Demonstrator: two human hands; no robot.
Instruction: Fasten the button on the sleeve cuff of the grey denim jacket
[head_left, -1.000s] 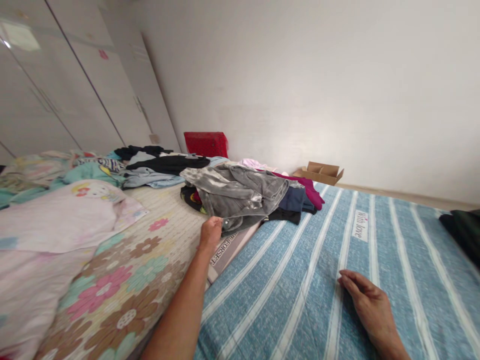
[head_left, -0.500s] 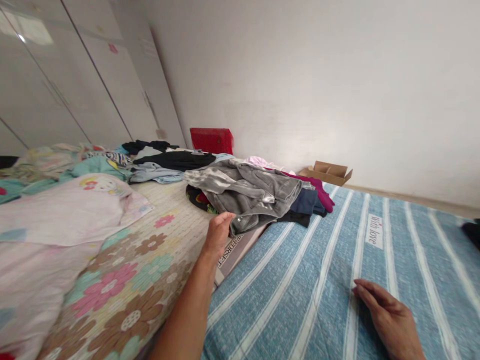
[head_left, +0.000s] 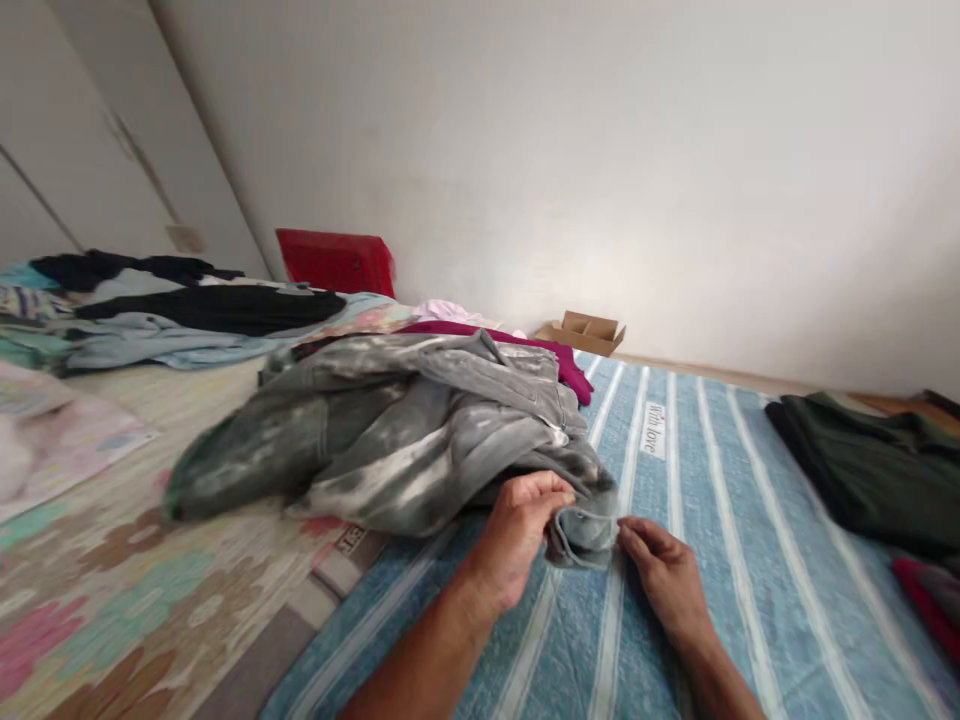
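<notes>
A grey jacket (head_left: 420, 440) with pale mottled patches lies rumpled across the two bedcovers. My left hand (head_left: 521, 530) is closed on the jacket near one opening, which looks like a cuff, and lifts it slightly toward me. On the other side of that opening, my right hand (head_left: 664, 570) pinches its edge between thumb and fingertips. Behind the jacket, a magenta garment (head_left: 574, 375) sticks out on the blue striped bedcover (head_left: 517, 625).
To the right lie folded dark green clothes (head_left: 877, 470), with a red and grey garment (head_left: 930, 600) nearer me. A black garment (head_left: 225, 308) tops loose clothes at left. By the wall are a red case (head_left: 337, 262) and a cardboard box (head_left: 581, 330). Flowered cover (head_left: 142, 580) spreads left.
My left hand has pulled the jacket right and toward me, spreading it out. My right hand, empty before, has come in and gripped its edge. The view has turned right.
</notes>
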